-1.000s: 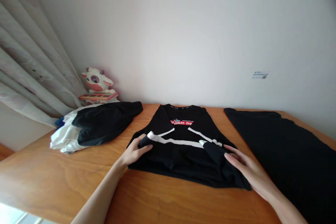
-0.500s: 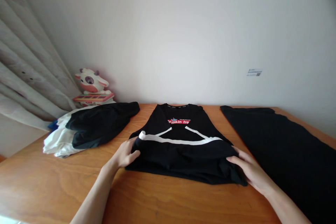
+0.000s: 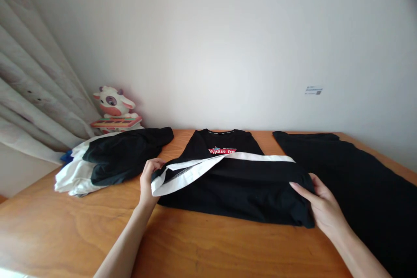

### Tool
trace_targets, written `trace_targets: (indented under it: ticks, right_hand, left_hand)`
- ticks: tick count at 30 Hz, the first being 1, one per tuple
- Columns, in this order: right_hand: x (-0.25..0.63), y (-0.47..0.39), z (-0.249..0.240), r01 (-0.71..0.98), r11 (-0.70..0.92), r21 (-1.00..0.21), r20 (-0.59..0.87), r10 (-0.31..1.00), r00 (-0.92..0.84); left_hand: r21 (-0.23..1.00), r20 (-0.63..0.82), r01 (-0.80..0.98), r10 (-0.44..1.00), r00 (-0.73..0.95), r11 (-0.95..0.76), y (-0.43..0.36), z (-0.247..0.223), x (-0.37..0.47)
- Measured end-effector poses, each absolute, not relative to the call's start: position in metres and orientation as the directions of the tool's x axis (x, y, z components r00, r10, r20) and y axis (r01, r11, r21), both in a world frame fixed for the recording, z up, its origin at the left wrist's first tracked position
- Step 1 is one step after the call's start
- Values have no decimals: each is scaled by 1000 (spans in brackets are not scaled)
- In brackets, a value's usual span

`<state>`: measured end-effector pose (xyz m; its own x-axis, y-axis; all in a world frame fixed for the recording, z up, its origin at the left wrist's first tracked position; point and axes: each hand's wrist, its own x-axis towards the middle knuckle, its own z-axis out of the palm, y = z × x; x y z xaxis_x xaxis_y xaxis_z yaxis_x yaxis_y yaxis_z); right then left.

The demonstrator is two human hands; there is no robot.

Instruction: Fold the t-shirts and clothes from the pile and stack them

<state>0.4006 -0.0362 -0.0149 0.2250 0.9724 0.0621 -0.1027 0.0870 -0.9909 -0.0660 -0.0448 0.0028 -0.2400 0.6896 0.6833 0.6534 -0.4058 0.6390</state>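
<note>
A black shirt (image 3: 234, 191) with a red and white chest print lies on the wooden table, its neckline toward the wall. The near part is folded up, and its white-trimmed hem runs across the body below the print. My left hand (image 3: 151, 182) grips the left end of the fold, where the white trim gapes open in a loop. At the right end, my right hand (image 3: 321, 202) pinches the black fabric, thumb on top and the other fingers partly hidden behind it.
Black and white clothes (image 3: 120, 156) lie heaped at the left. A dark garment (image 3: 355, 178) is spread over the table's right side. Behind the heap stands a cow toy (image 3: 114, 106) beside a curtain (image 3: 35, 82). The wooden table (image 3: 195, 247) meets a white wall.
The hem's left end has been lifted and opened into a loop, and the white trim lies differently. My left hand has risen slightly; my right hand has moved a little to the right.
</note>
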Motion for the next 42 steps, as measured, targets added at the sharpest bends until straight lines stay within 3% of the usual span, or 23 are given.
trace_targets:
  ticks: [3, 7, 11, 14, 19, 22, 28, 31, 35, 37, 39, 42]
  right_hand:
    - [406, -31, -20, -93, 125, -988, 94, 953, 288]
    - [411, -24, -31, 110, 121, -987, 145, 957, 252]
    - [412, -22, -36, 298, 107, -948, 144, 984, 104]
    - [411, -22, -34, 303, 110, -946, 130, 991, 46]
    - [403, -22, -33, 429, 70, -901, 98, 994, 45]
    - [398, -20, -32, 544, 102, -833, 134, 991, 20]
    - [408, 5, 8, 538, 126, -834, 85, 991, -101]
    - [416, 23, 43, 509, 195, -838, 214, 977, -22]
    - [424, 27, 71, 412, 333, -848, 427, 890, 159]
    - [430, 13, 73, 404, 374, -835, 451, 886, 112]
    - [439, -10, 69, 419, 371, -829, 397, 917, -28]
    - [455, -52, 61, 471, 307, -827, 173, 936, -305]
  left_hand:
    - [704, 594, 599, 778, -204, -381, -40, 2, -70]
    - [756, 500, 515, 864, -55, -404, -39, 0, -74]
    - [761, 479, 505, 878, -13, -407, -39, -1, -74]
    - [737, 480, 549, 877, -13, -395, -37, -1, -73]
    - [668, 456, 623, 885, 88, -406, -34, -4, -69]
    - [713, 434, 604, 901, 17, -355, -31, -6, -68]
    - [950, 68, 310, 994, -87, -37, -8, 34, -67]
    - [983, 176, 84, 968, -178, -163, 6, 74, -59]
    - [893, 406, -65, 861, -308, -444, 7, 108, -57]
    - [899, 407, -61, 879, -250, -434, -6, 110, -67]
    - [944, 330, 19, 940, -89, -329, -27, 103, -83]
    - [952, 38, 286, 966, 255, -113, -66, 93, -107]
